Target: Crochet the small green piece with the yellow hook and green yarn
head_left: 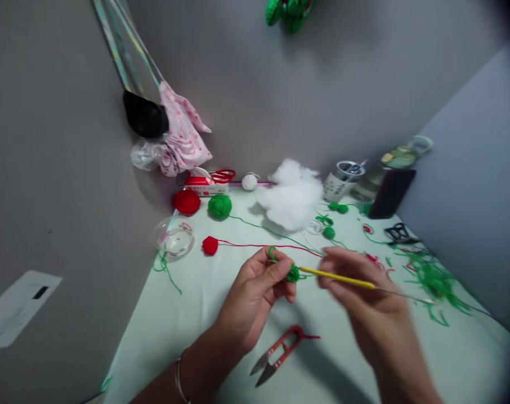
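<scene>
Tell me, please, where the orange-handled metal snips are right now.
In the head view, the orange-handled metal snips lie at lower centre on the pale cloth, nearest the left hand, with the right hand farther off.

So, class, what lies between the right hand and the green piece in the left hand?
In the head view, one end of the yellow tool lies between the right hand and the green piece, with a green strand just below.
</scene>
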`<state>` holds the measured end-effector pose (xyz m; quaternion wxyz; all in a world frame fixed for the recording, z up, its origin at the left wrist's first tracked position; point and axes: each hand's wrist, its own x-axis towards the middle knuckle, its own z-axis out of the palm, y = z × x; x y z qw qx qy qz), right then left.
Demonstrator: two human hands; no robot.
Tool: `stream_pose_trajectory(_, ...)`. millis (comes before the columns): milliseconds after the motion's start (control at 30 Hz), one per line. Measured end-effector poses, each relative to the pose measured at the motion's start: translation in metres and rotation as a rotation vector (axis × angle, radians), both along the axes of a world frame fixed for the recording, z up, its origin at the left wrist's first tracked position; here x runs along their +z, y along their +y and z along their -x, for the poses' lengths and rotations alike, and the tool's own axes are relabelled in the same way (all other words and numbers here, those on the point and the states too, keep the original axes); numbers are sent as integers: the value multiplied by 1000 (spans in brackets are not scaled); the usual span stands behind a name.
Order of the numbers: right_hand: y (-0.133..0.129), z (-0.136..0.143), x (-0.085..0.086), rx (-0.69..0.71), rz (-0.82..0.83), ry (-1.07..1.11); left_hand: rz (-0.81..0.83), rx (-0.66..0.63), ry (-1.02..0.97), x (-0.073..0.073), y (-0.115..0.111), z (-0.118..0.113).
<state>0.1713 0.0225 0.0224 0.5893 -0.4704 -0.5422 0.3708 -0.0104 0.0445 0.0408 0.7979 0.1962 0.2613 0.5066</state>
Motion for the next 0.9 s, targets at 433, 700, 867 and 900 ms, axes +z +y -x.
stream_pose_trajectory(433, 1, 24, -14, 16, -115, 231, -196, -44, 277, -14, -4, -4)
stream_pose_trajectory(700, 1, 24, -15, 16, -58, 304, -204, -59, 347, -13, -2, -5)
stream_pose_trajectory(867, 5, 24, -8, 21, -61, 386, -189, -55, 313, -9, -3, -5)
stream_pose_trajectory(900, 5, 24, -7, 30, -67, 386, -196, -58, 307, -9, -3, -4)
